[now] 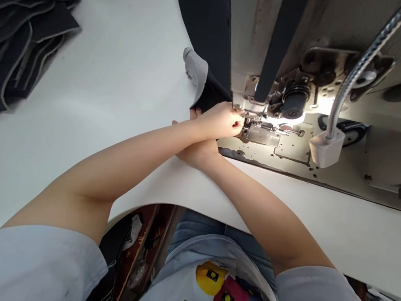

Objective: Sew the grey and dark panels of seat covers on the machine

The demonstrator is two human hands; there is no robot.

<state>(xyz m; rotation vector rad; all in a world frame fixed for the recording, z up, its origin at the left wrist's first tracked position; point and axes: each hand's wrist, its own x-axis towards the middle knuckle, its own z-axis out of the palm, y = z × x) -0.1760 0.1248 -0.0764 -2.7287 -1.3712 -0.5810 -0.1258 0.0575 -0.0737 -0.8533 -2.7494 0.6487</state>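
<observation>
The sewing machine (297, 104) is the landmark here, set into a white tabletop (118, 93). A black fabric panel (207, 26) lies just left of its head, which hides part of the panel; a grey-backed flap (196, 69) curls up at the panel's near end. The left hand (223, 121) is beside the machine's needle area, fingers curled in; whether it pinches fabric cannot be told. The right hand (198, 152) passes beneath the left wrist, left of the machine bed, with fingertips beside the flap; the left arm covers much of it, so its opening and hold cannot be told. A dark strip (282, 42) runs down the machine's head towards the needle. Right of the needle, a white lamp head (326, 148) on a flexible metal neck (365, 59) blocks part of the bed. Well left of the machine, stacked dark fabric pieces (17, 37) cover the tabletop's far corner.
</observation>
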